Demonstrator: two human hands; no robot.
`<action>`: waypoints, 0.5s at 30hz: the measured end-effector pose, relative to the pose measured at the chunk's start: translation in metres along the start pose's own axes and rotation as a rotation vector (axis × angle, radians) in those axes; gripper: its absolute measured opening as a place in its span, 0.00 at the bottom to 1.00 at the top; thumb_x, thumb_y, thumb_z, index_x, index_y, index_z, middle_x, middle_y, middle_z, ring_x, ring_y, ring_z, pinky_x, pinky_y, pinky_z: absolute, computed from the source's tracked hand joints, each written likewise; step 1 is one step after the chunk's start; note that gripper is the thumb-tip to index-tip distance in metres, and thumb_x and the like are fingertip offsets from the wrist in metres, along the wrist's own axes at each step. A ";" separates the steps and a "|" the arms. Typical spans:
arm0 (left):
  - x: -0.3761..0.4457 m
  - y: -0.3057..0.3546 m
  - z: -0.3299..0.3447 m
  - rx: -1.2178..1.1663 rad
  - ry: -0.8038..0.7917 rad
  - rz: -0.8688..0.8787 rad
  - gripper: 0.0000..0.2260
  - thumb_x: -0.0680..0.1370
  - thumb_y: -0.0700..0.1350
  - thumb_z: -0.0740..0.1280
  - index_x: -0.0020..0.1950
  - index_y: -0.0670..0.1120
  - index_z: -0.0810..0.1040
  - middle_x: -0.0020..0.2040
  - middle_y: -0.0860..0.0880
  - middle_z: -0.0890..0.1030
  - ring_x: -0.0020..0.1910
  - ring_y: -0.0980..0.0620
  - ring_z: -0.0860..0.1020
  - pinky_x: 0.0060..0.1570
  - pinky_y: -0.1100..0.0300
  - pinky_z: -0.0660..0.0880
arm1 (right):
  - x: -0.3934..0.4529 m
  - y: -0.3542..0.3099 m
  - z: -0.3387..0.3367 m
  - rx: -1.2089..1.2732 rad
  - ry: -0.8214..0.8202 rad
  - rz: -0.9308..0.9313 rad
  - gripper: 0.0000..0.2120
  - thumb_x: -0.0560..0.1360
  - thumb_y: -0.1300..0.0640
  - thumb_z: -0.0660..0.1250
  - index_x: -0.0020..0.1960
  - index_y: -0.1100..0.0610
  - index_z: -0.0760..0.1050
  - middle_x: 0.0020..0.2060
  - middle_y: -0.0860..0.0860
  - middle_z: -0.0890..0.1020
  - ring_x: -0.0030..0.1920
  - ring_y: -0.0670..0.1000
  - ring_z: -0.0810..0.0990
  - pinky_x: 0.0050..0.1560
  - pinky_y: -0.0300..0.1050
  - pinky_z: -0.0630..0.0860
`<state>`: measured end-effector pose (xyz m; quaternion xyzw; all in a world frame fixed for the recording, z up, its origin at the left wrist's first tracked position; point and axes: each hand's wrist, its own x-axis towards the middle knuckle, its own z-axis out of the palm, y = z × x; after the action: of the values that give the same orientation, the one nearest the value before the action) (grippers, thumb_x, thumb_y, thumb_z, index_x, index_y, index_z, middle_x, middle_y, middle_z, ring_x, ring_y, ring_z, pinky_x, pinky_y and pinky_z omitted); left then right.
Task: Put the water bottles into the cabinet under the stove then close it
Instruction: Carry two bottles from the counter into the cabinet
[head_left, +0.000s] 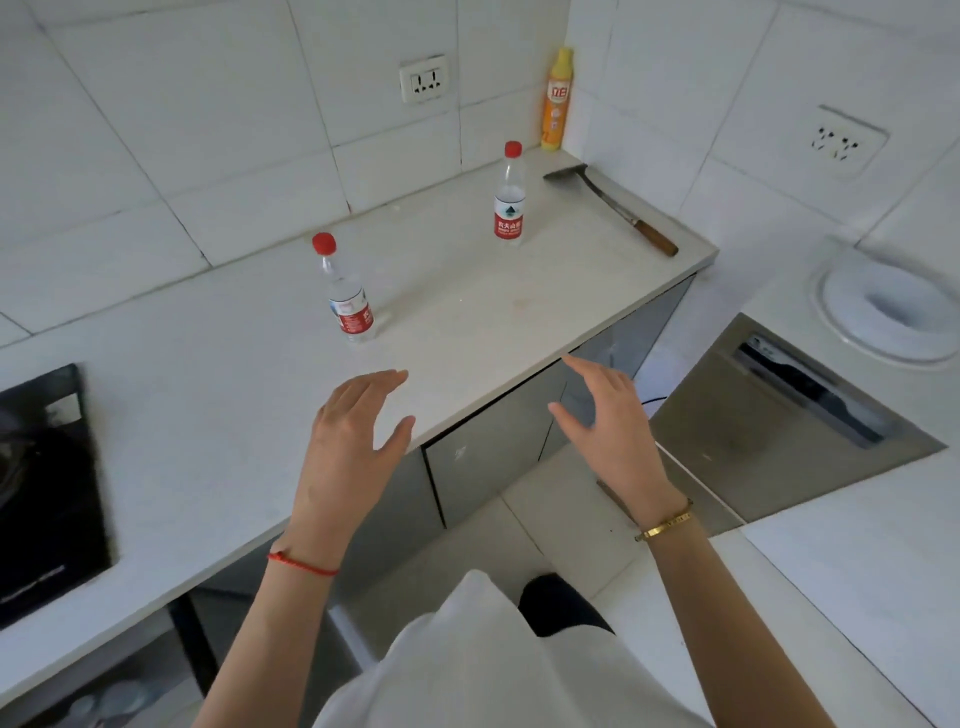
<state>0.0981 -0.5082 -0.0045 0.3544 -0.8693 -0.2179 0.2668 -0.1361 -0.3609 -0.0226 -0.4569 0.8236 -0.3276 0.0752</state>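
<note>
While both bottles stand upright, left hand spread, right hand raised

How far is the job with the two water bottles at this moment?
Done: nothing visible yet. Both bottles stand upright on the counter, the near bottle and the far bottle. In hand: nothing; the left hand and right hand hover open at the counter edge. Left: carry both bottles to the cabinet under the stove, then close it.
</note>
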 end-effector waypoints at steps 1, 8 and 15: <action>0.008 -0.001 0.002 0.002 0.007 -0.013 0.20 0.74 0.41 0.71 0.66 0.47 0.75 0.62 0.50 0.79 0.64 0.49 0.75 0.64 0.51 0.72 | 0.012 0.003 0.002 0.007 -0.004 -0.007 0.26 0.76 0.51 0.67 0.72 0.52 0.66 0.66 0.51 0.74 0.68 0.52 0.66 0.68 0.47 0.66; 0.066 -0.003 0.024 0.023 0.089 -0.119 0.20 0.74 0.41 0.71 0.66 0.47 0.76 0.63 0.50 0.79 0.64 0.49 0.75 0.64 0.50 0.72 | 0.105 0.022 0.015 0.031 -0.053 -0.116 0.26 0.76 0.53 0.68 0.72 0.53 0.66 0.67 0.50 0.74 0.68 0.52 0.67 0.67 0.44 0.66; 0.132 0.006 0.046 0.071 0.243 -0.255 0.20 0.74 0.41 0.72 0.65 0.47 0.76 0.62 0.49 0.79 0.63 0.49 0.75 0.64 0.50 0.73 | 0.224 0.029 0.016 0.025 -0.161 -0.301 0.26 0.76 0.52 0.68 0.72 0.53 0.66 0.67 0.49 0.74 0.67 0.51 0.67 0.66 0.40 0.65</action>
<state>-0.0136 -0.5922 0.0044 0.4947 -0.7859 -0.1748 0.3272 -0.2779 -0.5369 -0.0135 -0.5988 0.7331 -0.3077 0.0968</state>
